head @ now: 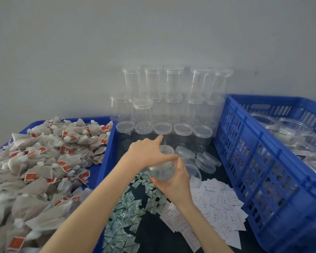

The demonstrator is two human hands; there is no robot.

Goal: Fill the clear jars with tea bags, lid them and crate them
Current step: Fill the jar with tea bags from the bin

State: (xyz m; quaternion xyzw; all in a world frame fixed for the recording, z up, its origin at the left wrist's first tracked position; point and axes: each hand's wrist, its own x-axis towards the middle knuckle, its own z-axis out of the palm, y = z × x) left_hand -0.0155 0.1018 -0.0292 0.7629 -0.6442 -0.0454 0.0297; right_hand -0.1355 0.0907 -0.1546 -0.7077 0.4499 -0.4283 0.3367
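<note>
1. Tea bags [44,161], grey with red tags, are lying heaped in the blue tray [108,157] at far left, beside the left forearm and nearer that hand than the other.
2. Left hand [150,152] is reaching across the open mouth of the held jar [161,167], thumb on the rim, index finger pointing toward the lidded jars [162,130] behind; whether it is gripping the rim cannot be told.
3. Right hand [173,181] is gripping the held jar from below, its long axis tilting up and away, mouth toward the stack.
4. Loose lids [206,161] are lying just right of the held jar, nearer the right hand.
5. Blue crate [254,161] is standing at far right, already holding jars; crating looks like the right hand's job.
</note>
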